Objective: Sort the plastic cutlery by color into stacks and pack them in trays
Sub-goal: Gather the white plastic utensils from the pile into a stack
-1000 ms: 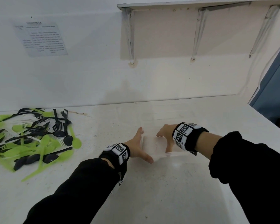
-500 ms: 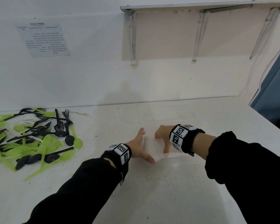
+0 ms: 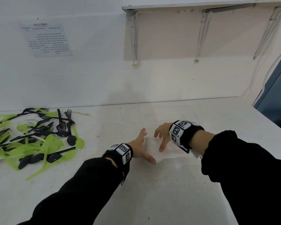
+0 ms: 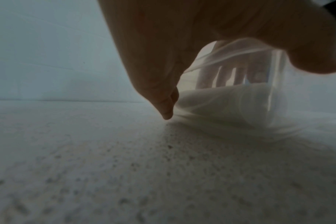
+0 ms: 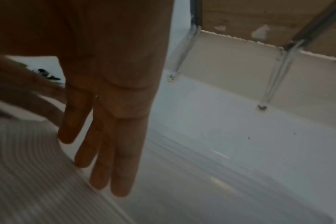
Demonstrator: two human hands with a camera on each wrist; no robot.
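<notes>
A clear plastic tray (image 3: 177, 155) lies on the white table, hard to see against it. My left hand (image 3: 142, 146) rests flat against the outside of the tray's left end wall, fingers straight and thumb stretched toward the near corner. My right hand (image 3: 161, 137) hovers over the same end, its fingers spread, loosely bent and holding nothing. In the left wrist view my left hand (image 4: 163, 75) touches the tray (image 4: 230, 103). In the right wrist view my right hand (image 5: 109, 121) hangs beside the tray's ribbed wall (image 5: 29, 166). A mixed heap of green, black and white cutlery (image 3: 36, 137) lies far left.
A wall shelf on metal brackets (image 3: 201, 33) hangs above the table's back. A printed sheet (image 3: 46, 39) is stuck to the wall. The table's right edge (image 3: 272, 120) drops off beside a blue door (image 3: 277, 95).
My right hand has let go of the tray's left end and lifted slightly, spreading its fingers. My left hand stays against the wall.
</notes>
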